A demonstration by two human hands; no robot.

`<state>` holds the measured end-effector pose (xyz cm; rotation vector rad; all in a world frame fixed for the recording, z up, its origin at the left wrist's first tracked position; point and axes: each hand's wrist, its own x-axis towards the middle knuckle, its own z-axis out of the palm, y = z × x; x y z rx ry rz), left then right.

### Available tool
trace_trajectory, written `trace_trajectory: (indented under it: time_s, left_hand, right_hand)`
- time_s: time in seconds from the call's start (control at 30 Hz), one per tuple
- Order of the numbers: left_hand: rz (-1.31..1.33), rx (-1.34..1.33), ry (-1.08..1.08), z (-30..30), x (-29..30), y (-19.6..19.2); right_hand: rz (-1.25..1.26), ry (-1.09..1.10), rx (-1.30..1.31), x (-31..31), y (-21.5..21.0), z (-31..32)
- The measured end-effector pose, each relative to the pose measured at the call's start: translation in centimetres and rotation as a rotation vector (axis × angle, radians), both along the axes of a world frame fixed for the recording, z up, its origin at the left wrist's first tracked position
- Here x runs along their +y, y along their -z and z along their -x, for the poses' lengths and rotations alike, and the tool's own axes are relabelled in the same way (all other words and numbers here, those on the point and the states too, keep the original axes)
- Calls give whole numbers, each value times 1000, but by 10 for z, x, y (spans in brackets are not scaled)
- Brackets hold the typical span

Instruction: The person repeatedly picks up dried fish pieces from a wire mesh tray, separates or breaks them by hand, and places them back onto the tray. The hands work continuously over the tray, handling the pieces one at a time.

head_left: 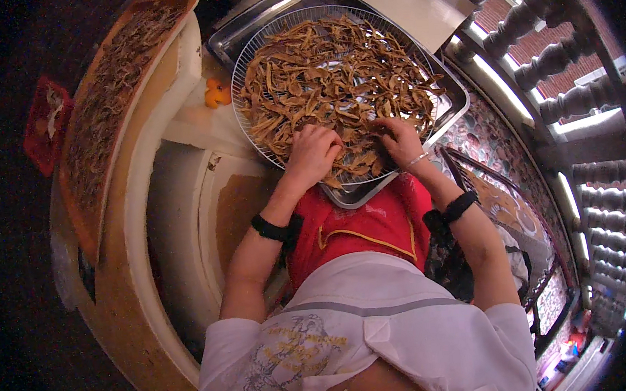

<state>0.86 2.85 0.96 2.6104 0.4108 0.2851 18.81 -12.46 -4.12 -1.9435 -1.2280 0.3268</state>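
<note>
A round wire rack (242,114) is spread with many dried brown strips (312,70), curled and leathery; their exact kind I cannot tell. It rests on a rectangular metal tray (458,112). My left hand (313,154) is at the rack's near edge, its fingers curled together on the strips and its fingertips partly hidden. To its right, my right hand (402,145) has bent fingers pinched down among the strips. A few strips lie between the two hands, close to the near rim.
At left, a long orange-rimmed tray (116,86) of shredded brown material sits on a curved pale ledge. A red basket (47,126) is beyond it. An orange toy duck (216,93) stands beside the rack. A baluster railing (563,58) runs along the right, near a dark-framed chair (503,205).
</note>
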Motion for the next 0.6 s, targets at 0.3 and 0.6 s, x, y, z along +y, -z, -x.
trace_trajectory:
  time_s: [0.3, 0.6]
  left_hand:
    - [-32, -175, 40, 0, -1, 5]
    - [45, -273, 75, 3, -4, -7]
  right_hand:
    - [12, 45, -86, -1, 3, -1]
    - [-90, -38, -256, 1, -22, 12]
